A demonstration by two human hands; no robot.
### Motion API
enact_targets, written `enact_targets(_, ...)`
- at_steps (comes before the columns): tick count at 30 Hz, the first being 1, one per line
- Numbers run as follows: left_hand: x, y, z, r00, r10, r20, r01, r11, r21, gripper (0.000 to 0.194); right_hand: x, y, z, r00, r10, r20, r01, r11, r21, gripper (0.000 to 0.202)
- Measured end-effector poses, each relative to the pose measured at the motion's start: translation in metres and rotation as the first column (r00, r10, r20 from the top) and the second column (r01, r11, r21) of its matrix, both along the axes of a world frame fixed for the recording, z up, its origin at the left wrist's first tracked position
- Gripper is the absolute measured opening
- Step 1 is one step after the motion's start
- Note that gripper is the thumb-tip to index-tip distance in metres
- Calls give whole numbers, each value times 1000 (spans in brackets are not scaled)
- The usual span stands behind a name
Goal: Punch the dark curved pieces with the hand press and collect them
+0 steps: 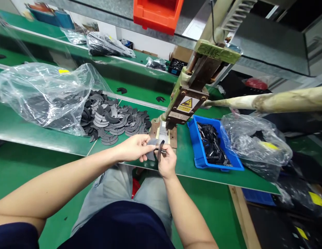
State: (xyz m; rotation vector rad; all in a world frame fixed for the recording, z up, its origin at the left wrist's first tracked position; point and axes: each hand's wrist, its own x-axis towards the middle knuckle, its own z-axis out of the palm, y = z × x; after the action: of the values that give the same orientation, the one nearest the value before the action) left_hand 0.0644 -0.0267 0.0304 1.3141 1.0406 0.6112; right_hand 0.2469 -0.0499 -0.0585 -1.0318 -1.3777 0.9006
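Just in front of the hand press point(185, 100), my two hands meet over the table's near edge. My left hand point(137, 148) is closed on a grey curved plastic piece point(151, 142). In my right hand point(168, 162) is a dark curved plastic piece point(161, 150), pinched upright. A small dark part shows between the hands, too small to name. Behind them lies the press base point(173, 137) with a pale plate on it. A heap of grey curved pieces point(116, 119) spreads to the left, partly inside a clear plastic bag point(46, 81).
A blue bin point(199, 157) of small black parts stands right of the press, with another clear bag point(256, 145) beside it. The press lever point(267, 101) reaches out to the right. An orange bin point(158, 17) hangs above. Two loose pieces lie on the green belt point(140, 93) behind.
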Motion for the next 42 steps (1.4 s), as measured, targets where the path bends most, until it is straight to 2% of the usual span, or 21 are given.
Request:
enact_targets(6, 3, 9, -2, 990, -109, 88, 124, 972, -198, 54, 2, -12, -9, 998, -12, 59, 10, 999, 32, 16)
enact_targets(10, 0, 16, -4, 990, -140, 28, 143, 976, -162, 53, 11, -11, -4, 982, -16, 190, -2, 996, 92, 14)
enact_targets(13, -5, 18, -5, 986, -139, -92, 136, 990, -42, 48, 22, -6, 7, 944, -6, 329, -49, 986, 158, 14)
enact_targets(15, -7, 15, -4, 981, -27, -192, 54, 989, 136, 43, 29, -3, 14, 915, -9, 402, -77, 977, 198, 12)
enact_targets(16, -7, 12, -3, 969, 53, -240, 13, 964, 264, 40, 31, -2, 16, 903, -14, 430, -88, 972, 216, 10)
enact_targets(18, -5, 6, -2, 936, 167, -309, 18, 856, 516, 33, 34, 0, 19, 881, -28, 471, -104, 963, 250, 9)
enact_targets(20, 1, 2, -2, 918, 161, -362, 119, 760, 639, 28, 34, 0, 21, 865, -39, 500, -116, 954, 276, 10)
enact_targets(21, 3, 1, -3, 914, 134, -384, 162, 746, 646, 31, 34, 0, 21, 858, -42, 512, -125, 950, 287, 10)
enact_targets(23, 8, 1, -6, 911, 94, -401, 185, 777, 602, 39, 35, -2, 21, 847, -41, 530, -144, 942, 303, 10)
enact_targets(26, 12, 3, -11, 933, 55, -356, 131, 868, 478, 45, 37, -7, 24, 846, -47, 532, -153, 933, 325, 11)
enact_targets(29, 15, 3, -16, 971, 95, -218, 0, 917, 399, 36, 43, -12, 33, 861, -80, 502, -112, 933, 342, 12)
enact_targets(31, 17, 1, -19, 993, 94, -72, -71, 957, 280, 37, 48, -15, 41, 872, -91, 482, -91, 936, 341, 12)
enact_targets(33, 20, -2, -24, 998, -6, 68, -1, 995, 104, 44, 53, -18, 50, 876, -74, 477, -94, 943, 319, 11)
enact_targets(35, 22, -4, -31, 979, -134, 156, 135, 991, -1, 45, 57, -22, 56, 876, -50, 481, -101, 954, 283, 9)
enact_targets(37, 23, -5, -39, 969, -187, 163, 189, 982, -2, 41, 62, -24, 60, 874, -49, 484, -89, 962, 259, 11)
enact_targets(39, 22, -5, -49, 980, -170, 105, 164, 985, 60, 40, 71, -22, 62, 868, -86, 489, -57, 961, 271, 10)
enact_targets(42, 20, -9, -67, 991, -119, -59, 129, 970, 208, 40, 95, -2, 64, 846, -246, 473, 66, 929, 364, 7)
